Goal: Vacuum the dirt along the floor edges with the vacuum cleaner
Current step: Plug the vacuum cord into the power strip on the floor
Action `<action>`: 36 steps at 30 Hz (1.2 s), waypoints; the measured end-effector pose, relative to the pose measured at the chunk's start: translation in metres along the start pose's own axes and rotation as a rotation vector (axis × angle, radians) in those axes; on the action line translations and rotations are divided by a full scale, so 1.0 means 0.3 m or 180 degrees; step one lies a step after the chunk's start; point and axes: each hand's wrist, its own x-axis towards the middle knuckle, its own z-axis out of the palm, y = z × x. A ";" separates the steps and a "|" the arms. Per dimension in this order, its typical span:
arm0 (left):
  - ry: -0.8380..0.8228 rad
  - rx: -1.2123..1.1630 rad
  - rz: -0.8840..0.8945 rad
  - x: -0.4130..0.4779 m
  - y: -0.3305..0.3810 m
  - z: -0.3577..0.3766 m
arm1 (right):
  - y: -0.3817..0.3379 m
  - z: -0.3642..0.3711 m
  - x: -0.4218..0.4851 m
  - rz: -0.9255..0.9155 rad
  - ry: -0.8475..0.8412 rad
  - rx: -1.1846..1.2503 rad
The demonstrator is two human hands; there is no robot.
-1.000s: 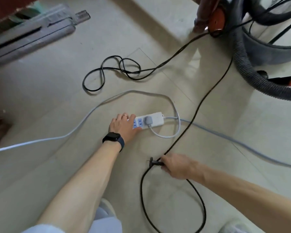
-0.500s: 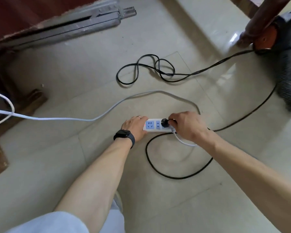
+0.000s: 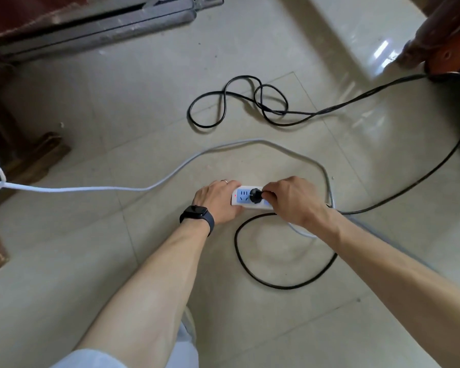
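Vacuum cleaner plug (image 3: 256, 199), round, black, pinched in right hand (image 3: 295, 200) grip; left hand (image 3: 215, 203) grip clasps white power strip (image 3: 241, 196).

This is looking like a room in a home: glossy beige floor tiles (image 3: 144, 107) are reflecting daylight, a dark wooden furniture leg (image 3: 433, 30) is standing upper right, and a vacuum cleaner (image 3: 448, 55) is sitting beside it.

Power strip (image 3: 246, 205) flat on the floor (image 3: 329, 328) at centre, plug (image 3: 256, 199) seated in it. Left hand (image 3: 218, 201) gripping its left end, right hand (image 3: 294, 200) pinching the plug. Cord (image 3: 284, 287) looped near, tangled far; vacuum cleaner (image 3: 448, 55) far right.
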 end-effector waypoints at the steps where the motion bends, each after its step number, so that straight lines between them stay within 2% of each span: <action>1: 0.0007 -0.0008 0.0000 0.001 -0.001 0.001 | -0.005 0.004 0.006 0.0020 -0.0039 0.0019; 12: 0.0059 0.0004 0.0102 0.022 -0.043 0.016 | 0.045 0.012 0.028 0.0193 -0.0190 -0.0029; 22: 0.0080 0.0144 0.0170 0.036 -0.053 0.025 | -0.156 -0.024 0.022 0.0027 -0.0573 -0.0696; 27: -0.0073 0.0140 0.0150 0.037 -0.045 0.006 | -0.161 -0.017 0.043 0.0048 -0.0677 -0.0645; 31: -0.0173 0.0681 0.0280 0.053 -0.022 -0.031 | -0.138 -0.015 0.061 0.0231 -0.0685 -0.0295; 36: -0.0144 0.1132 0.0191 0.095 -0.014 -0.082 | 0.008 -0.075 0.040 0.0575 -0.0254 0.0829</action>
